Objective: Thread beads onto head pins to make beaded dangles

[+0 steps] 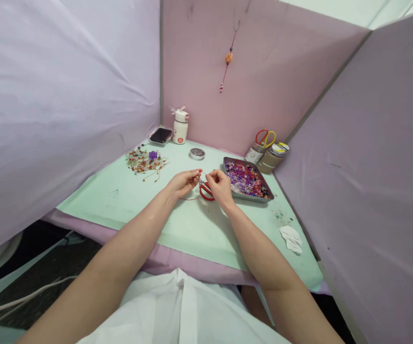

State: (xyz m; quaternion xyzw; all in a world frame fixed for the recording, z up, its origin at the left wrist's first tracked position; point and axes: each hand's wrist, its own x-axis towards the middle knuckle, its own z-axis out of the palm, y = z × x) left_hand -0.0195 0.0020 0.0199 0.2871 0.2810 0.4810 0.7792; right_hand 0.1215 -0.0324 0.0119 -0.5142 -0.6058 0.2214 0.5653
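Red, rounded piece (201, 170) is pinched in the left hand (185, 182), facing the right hand (221, 185), fingertips closed, contents indiscernible; loop-handled scissors (206, 198) lie below

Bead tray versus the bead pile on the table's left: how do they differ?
The bead tray has raised walls around its beads, while the bead pile lies directly on the green cloth. The tray's contents look largely purple and red; the pile, mostly pale and red, with one purple cluster. Both show many small beads.
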